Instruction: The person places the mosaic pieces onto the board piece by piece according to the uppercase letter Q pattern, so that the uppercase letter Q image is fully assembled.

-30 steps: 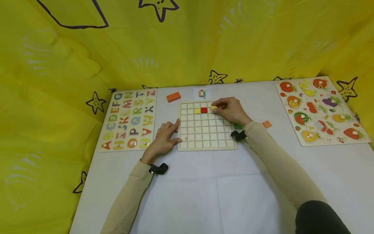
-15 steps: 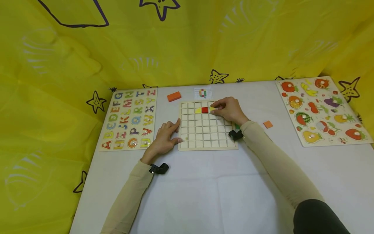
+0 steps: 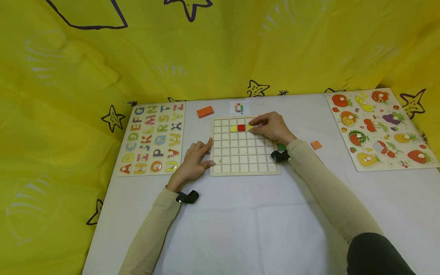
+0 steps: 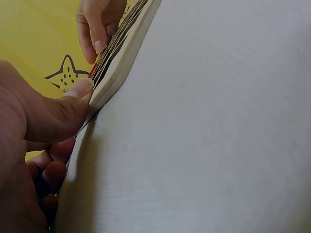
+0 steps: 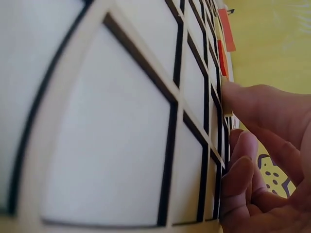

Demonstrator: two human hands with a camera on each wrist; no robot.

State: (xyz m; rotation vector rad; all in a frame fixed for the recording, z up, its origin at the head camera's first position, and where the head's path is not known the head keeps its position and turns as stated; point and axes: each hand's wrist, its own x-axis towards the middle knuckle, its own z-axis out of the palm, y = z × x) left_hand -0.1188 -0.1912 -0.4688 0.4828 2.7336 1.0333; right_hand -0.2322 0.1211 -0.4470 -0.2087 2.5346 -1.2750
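The right hand [image 3: 273, 127] is pinching a yellow tile [image 3: 249, 127] at the grid board [image 3: 245, 172]; just left of those fingers a red tile [image 3: 241, 128] and another yellow piece [image 3: 233, 128] are already sitting in place. The left hand's [image 3: 194, 162] thumb and forefinger, spread, are bracing the board's left edge. Going by the pattern card [image 3: 239, 108] beyond the right fingers, most is probably waiting. Behind them, the wrist device [image 3: 280, 156] is crowding a green piece [image 3: 281, 147]; an orange tile [image 3: 316, 144] is lying farther right.
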